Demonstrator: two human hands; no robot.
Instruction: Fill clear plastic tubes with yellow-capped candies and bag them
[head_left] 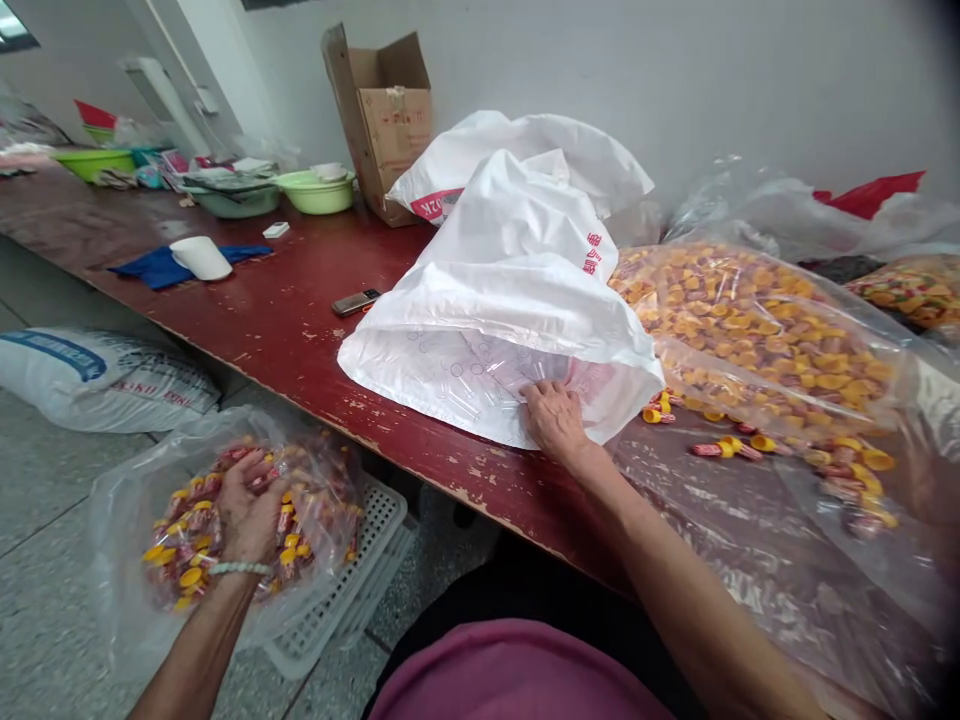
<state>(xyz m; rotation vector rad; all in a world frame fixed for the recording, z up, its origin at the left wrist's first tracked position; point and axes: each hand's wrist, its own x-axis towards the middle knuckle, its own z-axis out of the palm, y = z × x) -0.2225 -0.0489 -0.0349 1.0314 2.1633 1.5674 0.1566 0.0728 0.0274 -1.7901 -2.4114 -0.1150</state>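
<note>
My left hand (251,510), with a pale beaded bracelet at the wrist, is down in a clear plastic bag (120,540). It lies on a heap of small red-striped pieces with yellow caps (191,577), its fingers spread and their tips partly hidden among them. On the table, my right hand (555,412) reaches into the mouth of a white woven sack (517,290). Its fingers are bent down around a clear plastic tube (511,404), and the fingertips are hidden. Several more clear tubes (461,395) with ring-shaped ends lie loose inside the sack.
White plastic crates (382,515) stand under the left bag. A large clear bag of yellow-capped pieces (750,320) covers the table's right side, with loose pieces (855,470) before it. A phone (356,302), a white cup (201,258), basins (319,192) and a cardboard box (394,140) stand leftward.
</note>
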